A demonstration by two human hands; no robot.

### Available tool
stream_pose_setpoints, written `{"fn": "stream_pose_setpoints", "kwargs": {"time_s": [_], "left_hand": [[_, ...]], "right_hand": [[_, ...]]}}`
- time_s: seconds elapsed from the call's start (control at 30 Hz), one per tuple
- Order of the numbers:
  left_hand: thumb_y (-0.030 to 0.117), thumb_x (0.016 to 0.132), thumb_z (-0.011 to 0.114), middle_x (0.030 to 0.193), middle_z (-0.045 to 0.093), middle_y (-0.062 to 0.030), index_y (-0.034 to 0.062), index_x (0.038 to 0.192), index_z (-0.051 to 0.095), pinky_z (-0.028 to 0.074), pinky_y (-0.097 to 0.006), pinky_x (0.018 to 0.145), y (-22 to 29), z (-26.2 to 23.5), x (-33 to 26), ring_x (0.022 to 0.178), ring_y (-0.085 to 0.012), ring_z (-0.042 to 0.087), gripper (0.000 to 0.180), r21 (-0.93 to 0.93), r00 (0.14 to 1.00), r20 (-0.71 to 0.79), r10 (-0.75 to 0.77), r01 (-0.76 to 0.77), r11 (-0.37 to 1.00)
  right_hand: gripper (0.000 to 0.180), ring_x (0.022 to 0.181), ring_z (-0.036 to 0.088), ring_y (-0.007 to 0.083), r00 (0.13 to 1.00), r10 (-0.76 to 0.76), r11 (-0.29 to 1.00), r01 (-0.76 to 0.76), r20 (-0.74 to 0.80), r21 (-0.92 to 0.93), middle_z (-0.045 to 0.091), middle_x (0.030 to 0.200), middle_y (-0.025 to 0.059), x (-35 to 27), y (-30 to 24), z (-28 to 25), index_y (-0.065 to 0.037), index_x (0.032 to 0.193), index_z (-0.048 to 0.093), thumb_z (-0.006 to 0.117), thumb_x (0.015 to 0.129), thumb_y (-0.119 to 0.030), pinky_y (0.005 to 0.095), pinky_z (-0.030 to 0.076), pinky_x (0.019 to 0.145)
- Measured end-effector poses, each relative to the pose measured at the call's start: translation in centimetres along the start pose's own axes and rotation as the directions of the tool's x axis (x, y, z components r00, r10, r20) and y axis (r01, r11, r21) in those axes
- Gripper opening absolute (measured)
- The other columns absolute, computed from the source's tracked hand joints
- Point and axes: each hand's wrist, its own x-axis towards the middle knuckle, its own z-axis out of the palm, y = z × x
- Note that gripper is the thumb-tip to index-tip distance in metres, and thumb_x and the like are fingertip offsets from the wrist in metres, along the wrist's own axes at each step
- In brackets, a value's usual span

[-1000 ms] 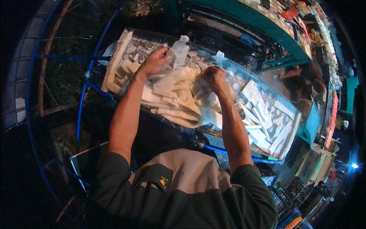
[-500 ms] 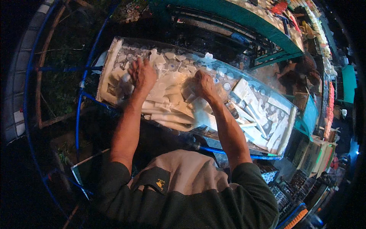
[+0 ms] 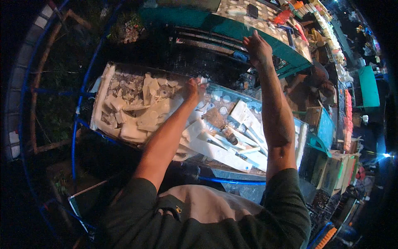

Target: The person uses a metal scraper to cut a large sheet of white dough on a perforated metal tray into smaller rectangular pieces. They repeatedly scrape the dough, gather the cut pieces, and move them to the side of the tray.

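A long shallow tray (image 3: 103, 89) with pale walls lies across the space before me. In its left half is a heap of broken, wax-like cream pieces (image 3: 151, 89); flat white slabs and strips (image 3: 224, 154) fill the right half. Over the tray's far edge my left hand (image 3: 193, 91) is closed, its fingers blurred by motion around something pale I cannot make out. My right hand (image 3: 260, 50) reaches beyond the tray to the near edge of a green table (image 3: 195, 20). Its fingers are loosely bent and apart, with a faint pale streak just above them.
A dark-banded, stubby object (image 3: 229, 136) lies among the strips. Blue pipes (image 3: 78, 110) run along the left. Beyond the right end stand a teal box (image 3: 325, 129) and cardboard boxes (image 3: 331, 172). A crouching person (image 3: 319, 79) is at the far right.
My left hand has left the heap and moved right to the tray's far edge. My right hand has risen from the tray and gone far right to the green table. The view has shifted.
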Motion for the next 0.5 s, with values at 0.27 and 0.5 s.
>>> {"fn": "stream_pose_setpoints", "kwargs": {"time_s": [0.27,0.5], "left_hand": [[0.007,0.089,0.058,0.093,0.071,-0.0241,0.0017,0.101,0.07,0.055,-0.047,0.083,5.7,-8.2,-7.0,0.09,-0.0394,0.07,0.017,-0.108,0.897,0.309,0.315,-0.296,0.949],[0.01,0.09,0.061,0.087,0.069,-0.0254,0.0001,0.094,0.068,0.053,-0.053,0.077,2.3,-6.8,-12.4,0.086,-0.0453,0.067,0.013,0.074,0.973,0.211,0.095,-0.113,0.991]], "right_hand": [[0.04,0.103,0.069,0.0415,0.768,0.261,0.653,0.306,0.585,-0.693,0.07,0.116,0.0225,-16.1,6.0,4.0,-0.006,0.125,0.066,0.074,0.091,-0.025,0.0475,0.055,0.085],[0.021,0.07,0.061,0.0131,0.928,0.262,0.82,-0.069,0.266,-0.568,0.066,0.08,0.0048,-23.8,15.8,2.7,-0.004,0.1,0.068,0.065,0.101,-0.024,0.0329,0.049,0.06]]}}
